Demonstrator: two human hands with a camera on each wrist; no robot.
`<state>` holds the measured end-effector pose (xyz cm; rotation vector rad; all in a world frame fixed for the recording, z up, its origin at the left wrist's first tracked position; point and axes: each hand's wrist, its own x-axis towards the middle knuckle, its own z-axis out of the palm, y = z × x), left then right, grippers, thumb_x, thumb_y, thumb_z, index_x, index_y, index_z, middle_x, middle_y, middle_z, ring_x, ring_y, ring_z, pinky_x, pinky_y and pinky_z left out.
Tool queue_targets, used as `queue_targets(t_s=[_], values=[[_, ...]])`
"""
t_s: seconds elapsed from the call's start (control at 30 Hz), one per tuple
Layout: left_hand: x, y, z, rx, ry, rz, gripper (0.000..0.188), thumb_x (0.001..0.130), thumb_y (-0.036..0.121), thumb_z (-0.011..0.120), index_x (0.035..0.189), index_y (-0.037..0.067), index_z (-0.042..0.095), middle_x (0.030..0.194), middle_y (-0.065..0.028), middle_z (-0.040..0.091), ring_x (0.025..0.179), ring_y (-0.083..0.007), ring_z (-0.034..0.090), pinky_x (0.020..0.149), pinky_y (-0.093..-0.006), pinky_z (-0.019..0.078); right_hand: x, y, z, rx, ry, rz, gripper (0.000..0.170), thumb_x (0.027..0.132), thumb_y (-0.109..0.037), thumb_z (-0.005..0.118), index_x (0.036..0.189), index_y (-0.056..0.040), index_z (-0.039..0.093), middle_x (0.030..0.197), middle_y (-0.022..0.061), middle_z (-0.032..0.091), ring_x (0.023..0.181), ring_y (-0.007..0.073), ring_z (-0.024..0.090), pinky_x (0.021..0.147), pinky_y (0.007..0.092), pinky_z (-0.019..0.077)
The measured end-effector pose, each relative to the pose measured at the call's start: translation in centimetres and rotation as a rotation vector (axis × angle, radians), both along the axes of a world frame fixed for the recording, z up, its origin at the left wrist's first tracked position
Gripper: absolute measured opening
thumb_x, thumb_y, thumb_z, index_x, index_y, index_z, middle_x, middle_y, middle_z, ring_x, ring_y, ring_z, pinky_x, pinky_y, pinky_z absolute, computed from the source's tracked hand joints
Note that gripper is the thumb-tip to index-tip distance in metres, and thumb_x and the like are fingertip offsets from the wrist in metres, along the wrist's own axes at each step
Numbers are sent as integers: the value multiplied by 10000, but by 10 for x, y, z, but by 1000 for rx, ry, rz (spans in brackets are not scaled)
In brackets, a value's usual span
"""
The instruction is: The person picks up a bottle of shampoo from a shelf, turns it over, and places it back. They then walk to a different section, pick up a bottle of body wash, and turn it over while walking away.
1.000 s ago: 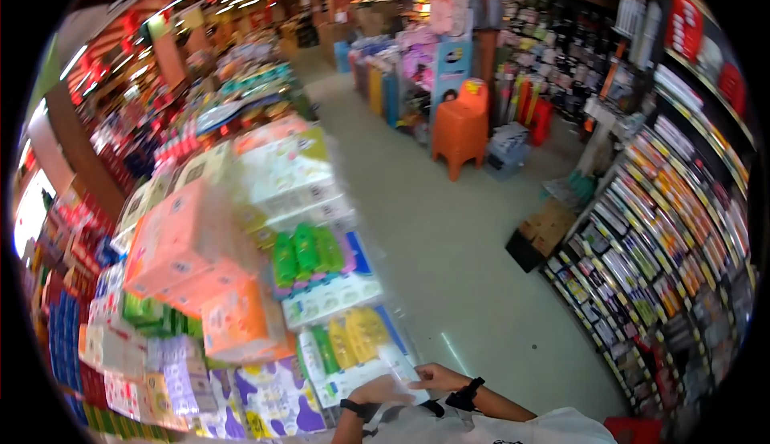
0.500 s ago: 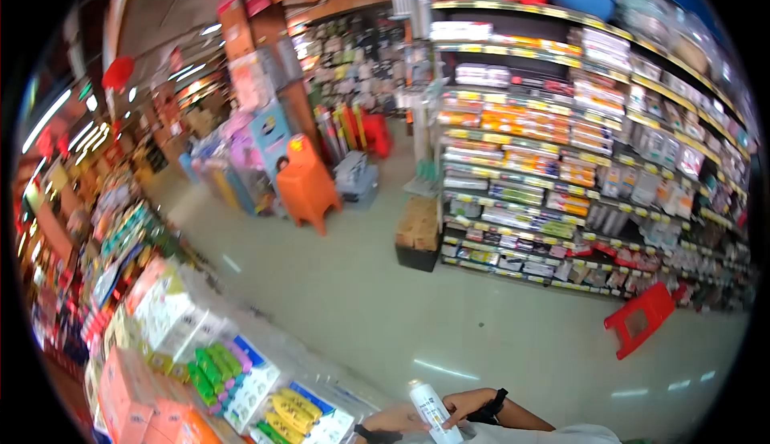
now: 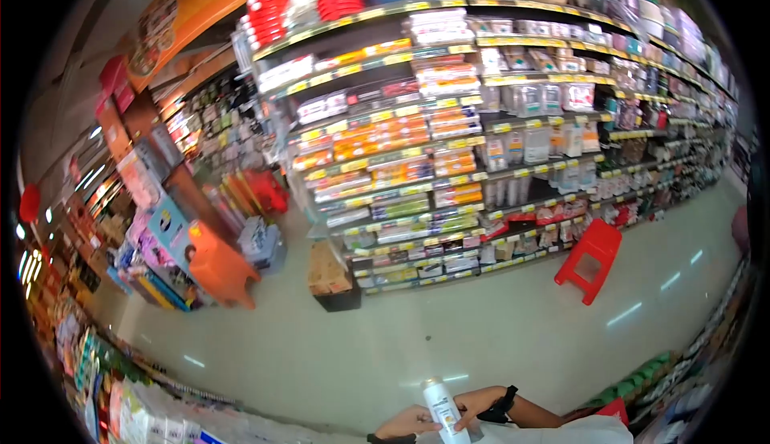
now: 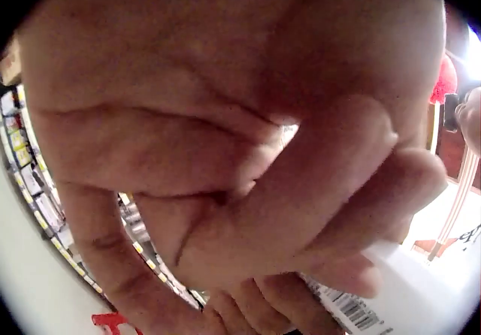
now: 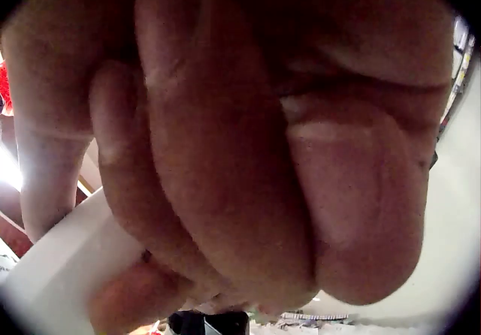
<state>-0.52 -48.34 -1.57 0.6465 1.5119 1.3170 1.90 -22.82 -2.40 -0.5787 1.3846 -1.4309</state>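
A white bottle (image 3: 442, 413) with a pale gold cap and a printed label stands tilted in front of the person's body, low in the head view. My left hand (image 3: 407, 422) holds it from the left, its fingertips on the lower label. From the other side my right hand (image 3: 480, 403) grips the bottle, thumb across its front. In the left wrist view, the left hand's fingers are curled, and a barcode shows on the white bottle (image 4: 406, 282) beyond them. The right wrist view has curled fingers (image 5: 225, 147) covering much of the bottle (image 5: 71, 252).
Long shelves (image 3: 449, 147) of packaged goods line the far side of the aisle. A red plastic stool (image 3: 589, 261) and a cardboard box (image 3: 330, 271) are on the floor (image 3: 369, 348). Orange stools (image 3: 216, 263) stand left. Wrapped packs (image 3: 152, 416) lie at the lower left.
The head view has swung right, from the stacked packs toward the shelves. The hands have come away from the display of packs, and the white bottle now shows plainly between them.
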Motion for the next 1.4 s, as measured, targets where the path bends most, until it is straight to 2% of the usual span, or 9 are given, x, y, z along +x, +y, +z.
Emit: queue_targets(t_s=[0.23,0.33,0.5,0.77,0.97,1.13,1.27,1.3,1.4], values=[[-41,77,3,-189,-115,-172,300,928,273,691,1042,-3,710,826,27,642,680,-56,473,549,-236,365,19,71,21,-6,-16,-337,497,869,-284,776,1234,18,623,1131,77,679,1062,164,613,959,297,470],[-53,111,27,-35,-159,-279,278,919,233,697,1048,-13,699,842,14,652,722,-68,505,600,-239,407,25,90,30,131,106,-405,488,857,-335,782,1151,33,657,993,62,678,927,148,611,838,283,479],[-103,161,-16,-59,-102,-516,315,892,187,724,1110,-35,672,962,-25,678,855,-104,568,750,-270,474,33,113,51,86,158,-708,487,850,-404,779,1005,49,692,721,14,591,684,107,535,605,268,431],[-215,288,-30,-42,-310,-684,324,884,-3,710,1195,-58,636,1156,-93,695,1054,-136,624,929,-300,503,-15,176,27,259,244,-1051,514,852,-436,771,990,52,685,736,33,618,653,116,539,596,276,445],[-290,391,-22,47,-160,-897,309,892,36,717,1182,-47,652,1069,-72,717,955,-105,639,853,-271,503,-64,230,75,428,299,-1255,509,870,-452,737,885,51,660,659,6,492,617,110,440,543,319,360],[-303,467,-34,-25,-86,-1085,234,907,77,709,1102,-39,650,981,-33,699,911,-100,631,837,-263,491,-60,247,58,361,280,-1569,502,882,-446,733,891,50,661,674,-22,488,642,89,436,559,298,369],[-271,502,-34,141,-183,-1081,182,901,153,718,1013,18,673,790,1,664,688,-128,591,632,-301,477,-42,247,48,372,102,-1720,487,893,-441,729,904,43,671,700,-36,512,667,78,450,576,284,388],[-267,510,-29,106,-150,-1114,176,875,57,744,1031,6,679,828,61,631,719,-32,526,620,-213,428,-36,249,27,455,32,-1699,481,896,-441,727,893,36,670,703,-35,525,673,76,461,578,277,394],[-257,532,-43,69,-200,-1215,176,895,63,721,1055,3,678,850,38,662,741,-43,558,641,-218,447,-31,246,50,285,127,-1931,493,900,-449,720,858,38,655,689,-39,515,656,80,457,561,282,380]])
